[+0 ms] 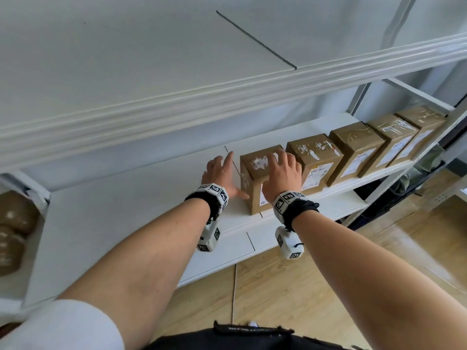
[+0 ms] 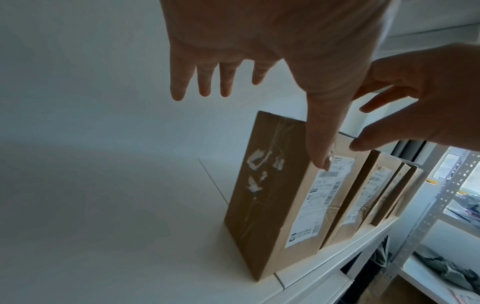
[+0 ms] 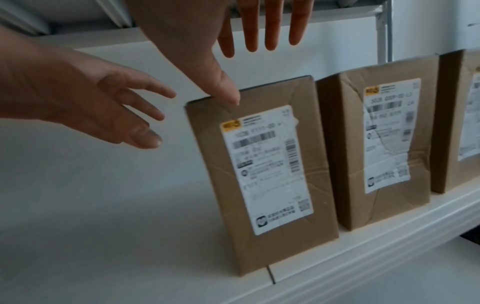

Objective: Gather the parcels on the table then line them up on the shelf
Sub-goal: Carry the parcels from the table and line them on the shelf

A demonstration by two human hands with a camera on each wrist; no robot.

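Several brown parcels with white labels stand upright in a row on the white shelf [image 1: 113,210]. The leftmost parcel [image 1: 252,198] [image 2: 270,195] [image 3: 259,174] stands at the shelf's front edge. My left hand [image 1: 222,173] [image 2: 233,82] is spread just left of it, fingers straight, a small gap from its side. My right hand [image 1: 281,173] [image 3: 246,41] hovers over its top with fingers straight. The right thumb [image 3: 226,90] is at the top front edge. Neither hand holds anything.
Its neighbour parcel [image 1: 316,162] [image 3: 376,144] stands close on the right, the others beyond it. An upper shelf board [image 1: 177,109] overhangs the hands. More brown parcels [image 1: 12,223] lie at the far left. Bare shelf stretches left of the row; wooden floor [image 1: 328,286] is below.
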